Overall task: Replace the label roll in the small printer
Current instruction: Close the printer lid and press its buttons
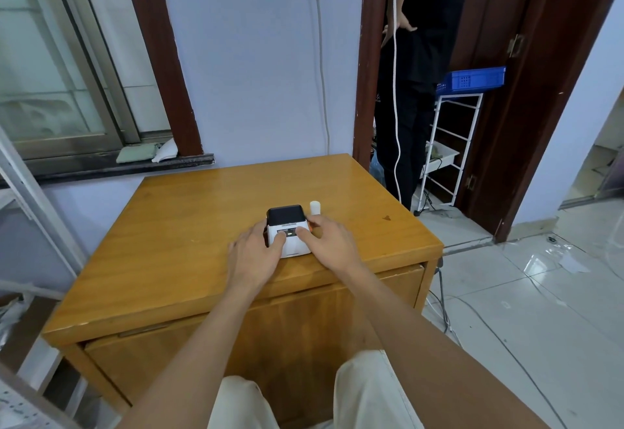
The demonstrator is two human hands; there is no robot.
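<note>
A small white printer (290, 226) with a black lid and orange sides sits on the wooden table (189, 226), near its front edge. My left hand (253, 256) grips the printer's left side, thumb resting on its front face. On the right side, my right hand (329, 243) holds the printer, thumb also on the front face. The lid looks closed. Just behind my right hand, a white label roll (314, 207) stands upright on the table, touching nothing that I can see.
A person in black (412, 74) stands in the doorway behind the table, next to a white rack (449, 145) with a blue crate (469, 79). A window and sill are at the left. Cables run across the tiled floor at right.
</note>
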